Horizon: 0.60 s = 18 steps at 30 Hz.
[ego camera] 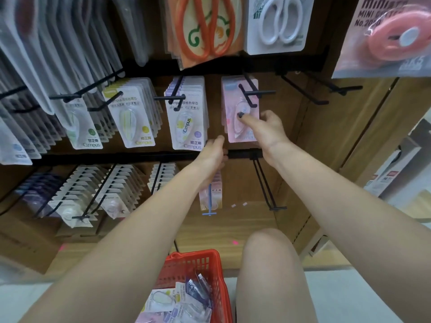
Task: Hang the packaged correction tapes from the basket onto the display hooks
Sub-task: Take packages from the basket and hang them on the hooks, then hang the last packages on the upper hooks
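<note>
My right hand (264,127) pinches a pink packaged correction tape (233,134) that hangs on a black display hook (247,95), thumb on the clear blister and fingers behind the card. My left hand (213,156) is lower and to the left, fingers curled over a small stack of pink packages (211,193) that hangs below it, threaded on a blue T-ended strip (209,213). The red basket (194,258) stands on the floor by my knee and holds several more packaged tapes (179,299).
Full hooks of Campus correction tapes (186,117) fill the row to the left. Empty black hooks (305,93) stick out on the right, and a long bare one (265,187) in the row below. Scissors packs (277,24) hang overhead. My bare knee (268,248) is beside the basket.
</note>
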### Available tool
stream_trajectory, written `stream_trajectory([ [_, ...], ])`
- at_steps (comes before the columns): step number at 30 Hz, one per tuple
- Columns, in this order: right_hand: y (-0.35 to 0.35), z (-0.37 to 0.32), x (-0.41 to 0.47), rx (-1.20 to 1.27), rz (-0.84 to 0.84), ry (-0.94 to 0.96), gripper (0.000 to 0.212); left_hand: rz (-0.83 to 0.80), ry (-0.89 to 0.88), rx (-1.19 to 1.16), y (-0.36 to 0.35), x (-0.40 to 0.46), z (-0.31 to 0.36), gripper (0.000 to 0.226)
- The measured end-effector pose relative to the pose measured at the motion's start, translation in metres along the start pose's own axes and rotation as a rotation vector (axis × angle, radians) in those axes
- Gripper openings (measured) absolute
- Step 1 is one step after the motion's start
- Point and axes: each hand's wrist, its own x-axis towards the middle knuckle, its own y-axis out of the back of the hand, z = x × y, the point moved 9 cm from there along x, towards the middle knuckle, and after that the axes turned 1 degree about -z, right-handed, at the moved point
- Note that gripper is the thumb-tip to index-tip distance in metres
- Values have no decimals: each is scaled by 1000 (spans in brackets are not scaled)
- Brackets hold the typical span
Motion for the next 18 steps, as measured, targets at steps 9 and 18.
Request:
stream_trajectory([
  [9, 6, 16, -1, -327, 194, -26, 88, -93, -280, 373, 29, -62, -8, 17],
  [18, -73, 51, -161, -145, 197, 428, 22, 251, -400, 302, 168, -187, -94, 11],
])
